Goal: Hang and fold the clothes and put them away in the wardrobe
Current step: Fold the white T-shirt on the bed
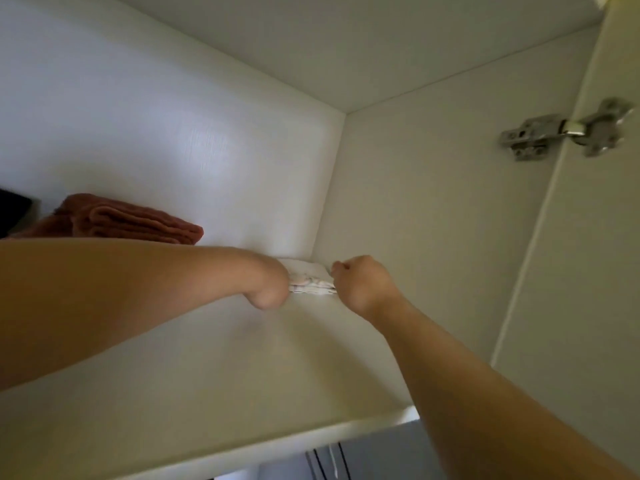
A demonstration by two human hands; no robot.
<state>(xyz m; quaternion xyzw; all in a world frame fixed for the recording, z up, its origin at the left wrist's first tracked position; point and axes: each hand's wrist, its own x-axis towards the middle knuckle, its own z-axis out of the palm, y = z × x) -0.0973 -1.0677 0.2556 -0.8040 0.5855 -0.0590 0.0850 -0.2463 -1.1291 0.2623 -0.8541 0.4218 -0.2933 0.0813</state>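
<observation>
A small folded white cloth with a faint pink print (309, 280) lies at the back right corner of the white wardrobe shelf (214, 382). Both my arms reach deep into the shelf. My left hand (268, 287) is at the cloth's left end, its fingers hidden behind the wrist and the cloth. My right hand (360, 284) grips the cloth's right end with curled fingers.
A folded rust-red towel (128, 220) lies on the shelf at the back left, next to a dark item (14, 211) at the frame's edge. The wardrobe's side wall and a metal door hinge (564, 131) stand on the right.
</observation>
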